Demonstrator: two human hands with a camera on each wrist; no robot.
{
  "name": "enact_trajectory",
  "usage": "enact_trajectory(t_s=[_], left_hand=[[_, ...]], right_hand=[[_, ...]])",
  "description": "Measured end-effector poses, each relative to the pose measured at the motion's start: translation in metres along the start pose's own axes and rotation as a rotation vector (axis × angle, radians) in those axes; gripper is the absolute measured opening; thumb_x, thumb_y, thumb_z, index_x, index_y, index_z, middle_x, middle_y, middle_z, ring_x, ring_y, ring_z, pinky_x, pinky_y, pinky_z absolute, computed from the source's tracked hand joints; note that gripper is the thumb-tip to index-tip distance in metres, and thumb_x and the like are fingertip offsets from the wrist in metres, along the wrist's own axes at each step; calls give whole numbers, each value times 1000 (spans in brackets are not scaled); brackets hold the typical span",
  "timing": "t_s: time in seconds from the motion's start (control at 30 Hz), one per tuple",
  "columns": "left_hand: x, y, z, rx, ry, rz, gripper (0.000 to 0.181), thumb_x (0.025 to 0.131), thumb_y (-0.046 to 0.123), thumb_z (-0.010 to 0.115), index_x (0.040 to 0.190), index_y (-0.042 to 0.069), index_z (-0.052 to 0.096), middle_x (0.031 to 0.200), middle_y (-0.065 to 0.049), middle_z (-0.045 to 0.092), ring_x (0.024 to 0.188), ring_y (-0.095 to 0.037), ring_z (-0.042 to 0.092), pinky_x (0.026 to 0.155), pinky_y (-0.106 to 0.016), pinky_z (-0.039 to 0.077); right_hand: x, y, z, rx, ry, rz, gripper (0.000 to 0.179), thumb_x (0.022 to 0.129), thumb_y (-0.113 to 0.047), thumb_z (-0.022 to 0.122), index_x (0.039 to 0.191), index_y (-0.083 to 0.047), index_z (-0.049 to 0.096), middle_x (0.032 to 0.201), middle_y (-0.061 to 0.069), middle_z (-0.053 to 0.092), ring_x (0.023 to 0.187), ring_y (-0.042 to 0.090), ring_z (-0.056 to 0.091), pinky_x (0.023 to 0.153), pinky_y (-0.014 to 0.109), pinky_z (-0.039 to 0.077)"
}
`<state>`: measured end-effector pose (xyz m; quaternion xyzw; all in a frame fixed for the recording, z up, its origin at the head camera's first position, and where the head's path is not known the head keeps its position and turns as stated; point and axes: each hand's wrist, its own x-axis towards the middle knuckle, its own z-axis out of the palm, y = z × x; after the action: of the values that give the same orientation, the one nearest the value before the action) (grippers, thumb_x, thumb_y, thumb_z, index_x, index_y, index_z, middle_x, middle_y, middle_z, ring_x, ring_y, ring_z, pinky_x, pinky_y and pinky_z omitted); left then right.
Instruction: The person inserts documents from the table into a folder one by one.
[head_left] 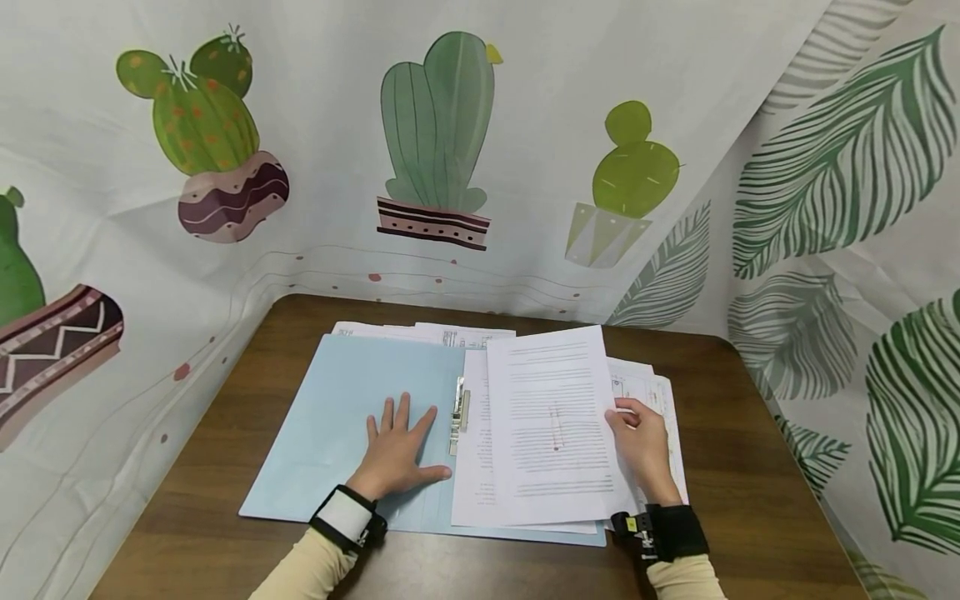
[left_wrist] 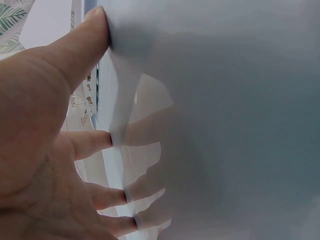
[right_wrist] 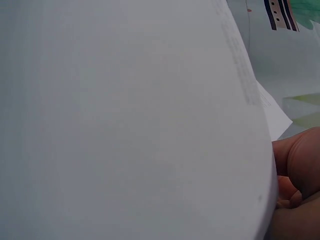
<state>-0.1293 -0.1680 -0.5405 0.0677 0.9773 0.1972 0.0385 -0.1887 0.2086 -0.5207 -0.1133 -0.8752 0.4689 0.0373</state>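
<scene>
A light blue folder (head_left: pixel 300 450) lies spread on the table, with a metal clip (head_left: pixel 459 412) along its middle. My left hand (head_left: pixel 397 450) rests on the left cover with its fingers spread; in the left wrist view its fingertips (left_wrist: pixel 102 140) touch the glossy cover (left_wrist: pixel 240 125). Between thumb and fingers my right hand (head_left: pixel 643 437) pinches the right edge of a printed sheet (head_left: pixel 551 417) that bears a small red mark. The same sheet (right_wrist: pixel 150 125) fills most of the right wrist view, its edge curving beside the thumb. Another printed page (head_left: pixel 472 467) lies beneath it.
More printed papers (head_left: pixel 663 400) stick out to the right under the held sheet, and others (head_left: pixel 457 335) behind the folder's top edge. The brown wooden table (head_left: pixel 720 467) meets a cloth backdrop (head_left: pixel 540 125) printed with cacti and leaves.
</scene>
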Motion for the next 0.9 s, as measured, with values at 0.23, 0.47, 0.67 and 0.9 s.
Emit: enact_trajectory(t_s=[0.23,0.47,0.67,0.9], left_hand=[[0,0,-2,-4,-1,0,102,73,59,86,151,5,50,161,-38,21,148,-62,11,109,-82,11],[1,-1,0,1,1,9,103,72,61,86,151,6,50,161,-38,21,148,-62,12,109,-82,12],[0,-1,-1,-3,0,7,102,73,60,86,151,5,50,161,-38,21,148,-61,11,109,-82,11],[-2,0,-3,-5,-8,4,102,73,60,86,152,5,50,161,-37,20,148,-61,11,109,-82,11]], right_hand=[[-4,-3,12,27,-20,-4,26,100,-14,65,123,-3,70,103,18,75,78,19,67,66,24,47],[-9,-3,20,7,-46,-11,27,100,-14,64,125,-3,69,105,17,75,84,23,68,73,29,48],[-12,-3,25,-13,-49,-11,27,100,-15,65,125,-5,70,104,16,75,88,24,69,77,33,47],[-13,-3,31,5,-49,-4,27,99,-16,66,124,-6,71,104,14,75,82,22,69,72,30,49]])
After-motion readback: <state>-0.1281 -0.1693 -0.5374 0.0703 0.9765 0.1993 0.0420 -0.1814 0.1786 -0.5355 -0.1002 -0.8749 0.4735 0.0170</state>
